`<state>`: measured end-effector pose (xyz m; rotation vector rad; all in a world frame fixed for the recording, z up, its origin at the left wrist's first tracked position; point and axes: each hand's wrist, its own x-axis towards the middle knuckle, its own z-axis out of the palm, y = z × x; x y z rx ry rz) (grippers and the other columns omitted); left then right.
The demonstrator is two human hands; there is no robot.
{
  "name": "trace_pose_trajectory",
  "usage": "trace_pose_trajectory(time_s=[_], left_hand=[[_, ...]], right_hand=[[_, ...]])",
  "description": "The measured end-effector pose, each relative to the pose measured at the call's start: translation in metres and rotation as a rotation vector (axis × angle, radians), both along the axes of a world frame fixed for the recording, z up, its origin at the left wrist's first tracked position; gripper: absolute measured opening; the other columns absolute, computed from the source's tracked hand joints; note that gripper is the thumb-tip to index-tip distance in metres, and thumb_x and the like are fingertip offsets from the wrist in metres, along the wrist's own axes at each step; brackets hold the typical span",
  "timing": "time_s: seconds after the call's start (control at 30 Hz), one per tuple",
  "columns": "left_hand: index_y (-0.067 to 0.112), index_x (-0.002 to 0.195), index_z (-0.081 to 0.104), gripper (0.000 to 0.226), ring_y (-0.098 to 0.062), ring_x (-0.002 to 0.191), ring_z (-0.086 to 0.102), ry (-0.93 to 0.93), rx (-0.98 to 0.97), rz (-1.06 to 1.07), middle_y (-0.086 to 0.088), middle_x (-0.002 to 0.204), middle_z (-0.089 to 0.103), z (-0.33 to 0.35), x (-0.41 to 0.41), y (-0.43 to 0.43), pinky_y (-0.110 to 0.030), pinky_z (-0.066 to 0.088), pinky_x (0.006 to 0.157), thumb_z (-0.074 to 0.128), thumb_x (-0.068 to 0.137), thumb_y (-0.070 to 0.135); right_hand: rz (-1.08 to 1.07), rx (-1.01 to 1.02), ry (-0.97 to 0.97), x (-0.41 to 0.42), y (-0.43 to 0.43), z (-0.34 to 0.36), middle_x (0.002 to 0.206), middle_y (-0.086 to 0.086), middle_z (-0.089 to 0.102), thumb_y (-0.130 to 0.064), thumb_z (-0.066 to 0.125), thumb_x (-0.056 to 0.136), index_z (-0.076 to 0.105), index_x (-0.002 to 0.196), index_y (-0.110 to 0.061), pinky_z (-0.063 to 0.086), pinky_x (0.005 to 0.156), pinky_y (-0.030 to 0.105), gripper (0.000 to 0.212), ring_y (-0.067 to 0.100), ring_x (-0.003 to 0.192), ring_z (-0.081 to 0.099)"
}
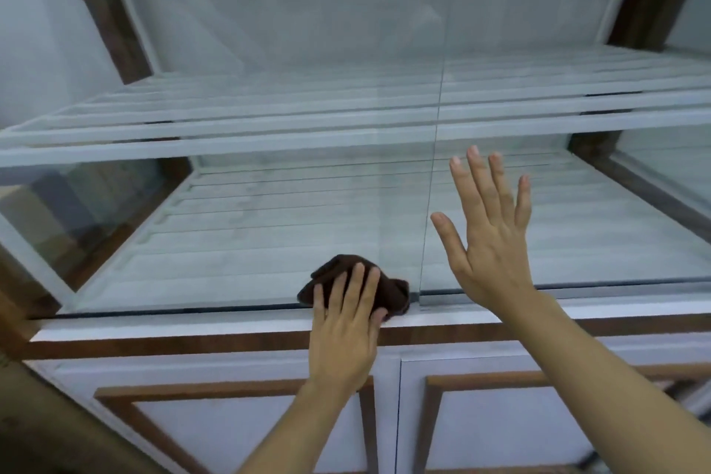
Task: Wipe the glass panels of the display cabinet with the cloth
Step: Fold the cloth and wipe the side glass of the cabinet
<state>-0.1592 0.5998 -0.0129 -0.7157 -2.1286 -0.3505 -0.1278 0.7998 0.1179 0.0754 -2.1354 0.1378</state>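
Brown cloth [392, 291] bunched at bottom edge of left glass panel [250, 235], just beside vertical seam [433, 185]; pressed there under left hand [346, 323], fingers near straight on top, thumb at cloth's lower edge; right hand [492, 242] empty, fingers spread straight, flat at right glass panel [596, 227], contact uncertain; white ledge [192, 325] directly below; glass above both hands unobstructed.

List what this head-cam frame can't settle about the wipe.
- Head view: the cloth lies mostly under the left hand, so grip versus flat press is unclear.
- Head view: only the back of the right hand shows, so contact with the glass panel cannot be told.
- Smears on the glass are lost in reflections and blur.
- The top of the display cabinet and its lower doors are cut off by the frame edges.
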Motion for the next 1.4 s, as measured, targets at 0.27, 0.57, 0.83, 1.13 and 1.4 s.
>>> trace_pose_trajectory(time_s=[0.27,0.57,0.83,1.13,1.4], left_hand=[[0.022,0.16,-0.001,0.068,-0.02,0.155,-0.007,0.075,0.169,0.034,0.0,0.167,-0.01,0.147,-0.025,0.014,-0.047,-0.007,0.125,0.033,0.104,0.043],[0.015,0.159,0.016,0.067,-0.025,0.154,0.005,0.198,0.272,0.066,-0.008,0.167,0.01,0.423,-0.04,0.021,-0.049,-0.003,0.123,0.034,0.102,0.044],[0.021,0.159,0.019,0.063,-0.022,0.153,0.014,0.335,-0.147,0.011,0.001,0.167,0.008,0.369,-0.043,-0.02,-0.049,0.007,0.124,0.034,0.103,0.047],[0.011,0.159,0.018,0.067,-0.03,0.154,0.009,0.312,0.241,0.111,-0.011,0.166,0.014,0.504,-0.033,0.098,-0.051,-0.001,0.123,0.034,0.104,0.046],[0.014,0.159,0.017,0.065,-0.022,0.155,0.006,0.329,-0.003,0.159,-0.007,0.167,0.011,0.437,-0.012,0.141,-0.044,-0.003,0.125,0.028,0.105,0.048]], right_hand=[[-0.026,-0.011,0.109,-0.002,-0.005,0.09,0.163,0.004,0.02,-0.04,0.039,0.102,0.023,0.155,-0.018,0.007,0.12,0.06,0.06,0.021,0.153,0.009],[-0.02,-0.042,0.288,-0.011,-0.019,0.244,0.162,0.003,0.024,-0.038,0.039,0.102,0.026,0.154,-0.015,0.01,0.12,0.056,0.058,0.021,0.152,0.013],[-0.103,-0.08,0.255,0.002,0.021,0.308,0.165,0.001,0.013,-0.043,0.034,0.102,0.018,0.156,-0.019,0.002,0.121,0.058,0.061,0.021,0.153,0.004],[-0.208,-0.04,0.097,-0.001,0.098,0.324,0.166,-0.004,-0.009,-0.058,0.025,0.1,-0.001,0.158,-0.026,-0.005,0.119,0.062,0.071,0.015,0.152,-0.012],[-0.066,0.028,0.162,0.018,0.159,0.322,0.166,-0.001,0.005,-0.048,0.031,0.102,0.011,0.158,-0.022,0.003,0.122,0.053,0.064,0.017,0.154,0.001]])
